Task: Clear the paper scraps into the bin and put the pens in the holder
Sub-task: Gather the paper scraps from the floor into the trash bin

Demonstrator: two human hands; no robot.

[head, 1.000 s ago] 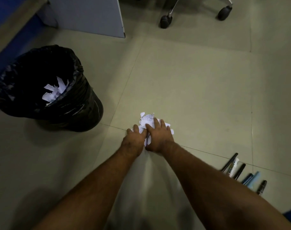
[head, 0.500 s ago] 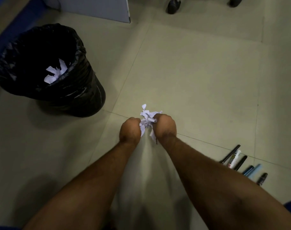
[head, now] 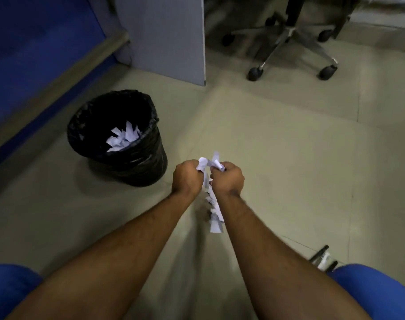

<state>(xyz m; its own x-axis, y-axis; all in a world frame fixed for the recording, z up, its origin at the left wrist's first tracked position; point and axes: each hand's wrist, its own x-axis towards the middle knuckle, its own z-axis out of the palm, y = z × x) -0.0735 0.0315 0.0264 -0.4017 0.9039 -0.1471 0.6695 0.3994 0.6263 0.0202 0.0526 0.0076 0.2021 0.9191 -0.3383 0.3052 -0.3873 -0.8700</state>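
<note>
the paper scraps (head: 212, 199) are bunched between both hands above the floor (head: 277, 169); some hang down between the wrists. no writing on them can be read. the left hand (head: 187, 177) and the right hand (head: 228, 179) are both curled tight around this bunch. the bin (head: 118, 139), with a black bag, stands near on the left, with more white scraps (head: 124, 139) inside. the pens (head: 322, 259) lie on the floor at lower right, blurred, beside a blue sleeve (head: 381, 294).

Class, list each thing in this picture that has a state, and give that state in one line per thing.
left hand: grips paper scraps
right hand: grips paper scraps
paper scraps: bunched between both hands, a strip hanging down
bin: upright, lined, some scraps inside
pens: lying on the floor
office chair: standing on its castors
</note>
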